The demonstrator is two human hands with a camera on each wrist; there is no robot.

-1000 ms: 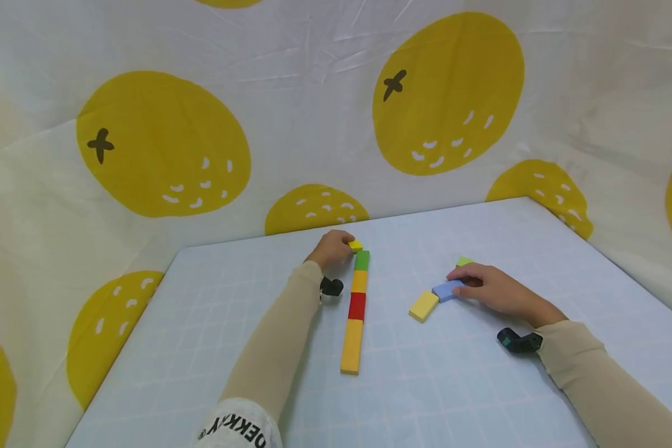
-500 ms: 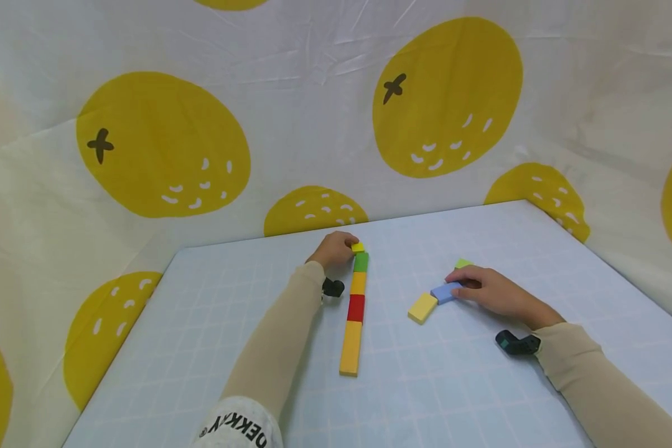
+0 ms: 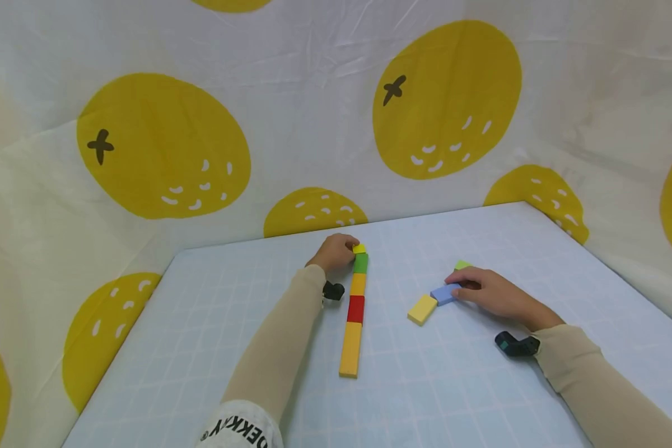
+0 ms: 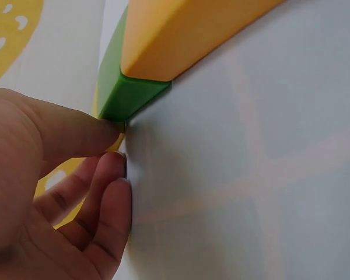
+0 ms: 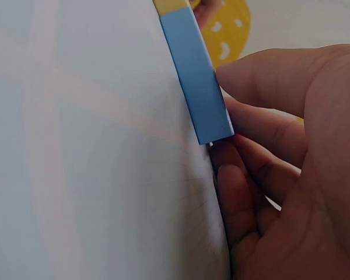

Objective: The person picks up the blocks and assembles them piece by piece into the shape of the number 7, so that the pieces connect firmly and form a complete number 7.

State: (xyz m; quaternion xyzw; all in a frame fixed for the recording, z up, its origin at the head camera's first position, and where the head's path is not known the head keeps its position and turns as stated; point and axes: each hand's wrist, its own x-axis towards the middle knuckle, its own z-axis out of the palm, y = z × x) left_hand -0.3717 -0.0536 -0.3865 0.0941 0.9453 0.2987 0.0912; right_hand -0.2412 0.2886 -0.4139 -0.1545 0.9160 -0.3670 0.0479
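My left hand [image 3: 333, 253] pinches a small yellow block [image 3: 359, 249] at the far end of a straight row of blocks. The yellow block lines up with the green block [image 3: 361, 264]; in the left wrist view, fingers hide most of it below the green block [image 4: 131, 99]. Nearer along the row lie an orange block [image 3: 358, 284], a red block [image 3: 355, 309] and a long orange block [image 3: 350, 350]. My right hand [image 3: 495, 295] holds the right end of a blue block [image 3: 442, 295] between thumb and fingers. A pale yellow block [image 3: 422, 310] meets its left end.
A light green block [image 3: 462, 265] shows partly behind the right hand's fingers. The table [image 3: 425, 398] has a pale blue gridded cover. White cloth [image 3: 308, 124] with large yellow fruit prints rises behind the far edge and at the sides.
My left hand has shifted the yellow block slightly right, squarely in line with the green block's far end. My right hand has stayed at the blue block.
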